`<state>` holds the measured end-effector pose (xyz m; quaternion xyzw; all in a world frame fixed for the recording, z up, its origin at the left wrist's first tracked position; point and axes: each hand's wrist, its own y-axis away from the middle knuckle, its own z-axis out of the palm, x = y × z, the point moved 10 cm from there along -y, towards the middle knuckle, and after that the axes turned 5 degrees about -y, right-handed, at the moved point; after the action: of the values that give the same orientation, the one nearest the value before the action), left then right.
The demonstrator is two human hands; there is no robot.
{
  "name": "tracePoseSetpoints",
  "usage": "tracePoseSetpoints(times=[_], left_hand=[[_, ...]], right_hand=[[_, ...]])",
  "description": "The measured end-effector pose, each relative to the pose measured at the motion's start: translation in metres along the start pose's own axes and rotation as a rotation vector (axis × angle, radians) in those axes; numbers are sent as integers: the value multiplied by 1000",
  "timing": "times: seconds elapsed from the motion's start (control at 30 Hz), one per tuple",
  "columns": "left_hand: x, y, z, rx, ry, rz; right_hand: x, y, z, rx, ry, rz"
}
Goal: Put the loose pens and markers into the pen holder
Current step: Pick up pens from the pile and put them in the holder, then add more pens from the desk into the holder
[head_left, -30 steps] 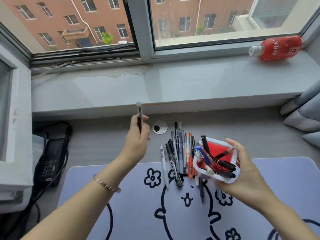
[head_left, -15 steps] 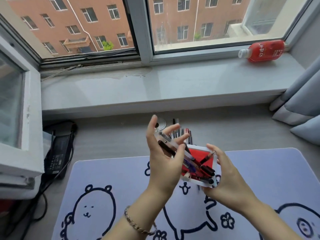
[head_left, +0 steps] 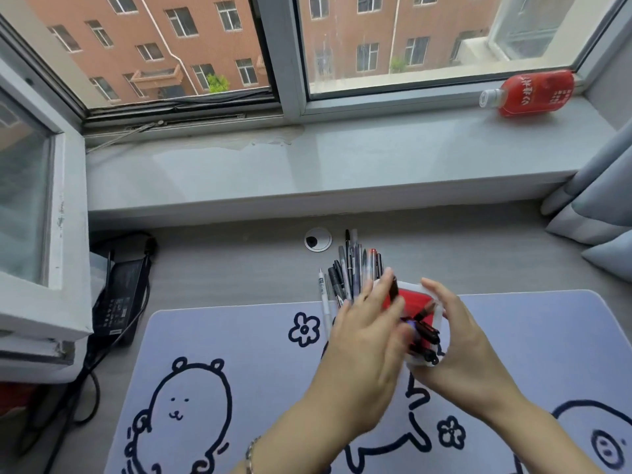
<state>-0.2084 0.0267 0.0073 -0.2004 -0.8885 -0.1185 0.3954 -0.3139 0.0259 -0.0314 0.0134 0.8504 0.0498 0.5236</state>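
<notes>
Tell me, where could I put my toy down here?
The desk mat is bare left of the loose pens, above the bear drawing. The windowsill is bare left of the red bottle. Around the pen holder it's crowded.

Blurred left hand (head_left: 367, 340) spread; right hand (head_left: 455, 340) cupped.

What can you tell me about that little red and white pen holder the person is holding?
The pen holder is a small squarish cup with a white rim and red inside, plastic by its look. It is tilted, held above the desk mat by the right hand. Several dark pens sit inside. The left hand covers its near-left side.
</notes>
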Motion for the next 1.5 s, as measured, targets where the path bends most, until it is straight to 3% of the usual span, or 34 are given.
tracePoseSetpoints(times=[0.07,0.1,0.17,0.23,0.27,0.33,0.37,0.73,1.0,1.1,1.2,1.3,1.4,1.5], left_hand=[[2,-3,15,-156,-44,44],[-1,-8,11,-147,31,40],[-28,-24,-11,70,232,-53],[-93,-32,-24,292,263,-331],[-126,-33,-20,302,197,-512],[-174,-30,-3,193,56,-785],[-186,-33,5,133,-11,-831],[-189,-65,21,-6,-280,-792],[-200,-43,-3,-18,36,-865],[-174,-37,-41,258,297,-769],[-104,-27,-97,619,553,-378],[-33,-2,-124,811,606,-36],[-1,3,-97,742,470,92],[-6,-3,-59,523,207,16]], right_hand=[[7,0,-3,-2,-9,32],[12,0,-6,2,-19,52],[25,0,-15,20,-48,106],[35,0,-26,47,-51,151],[39,-1,-31,66,-50,172],[46,-1,-38,96,-61,206],[47,0,-39,104,-73,219],[49,1,-19,53,-77,213],[42,7,-16,35,-57,195],[39,10,-17,32,-47,200],[32,11,-11,12,-43,181],[24,11,5,-36,-20,137],[10,11,19,-69,-36,71],[0,13,22,-72,-36,32]])
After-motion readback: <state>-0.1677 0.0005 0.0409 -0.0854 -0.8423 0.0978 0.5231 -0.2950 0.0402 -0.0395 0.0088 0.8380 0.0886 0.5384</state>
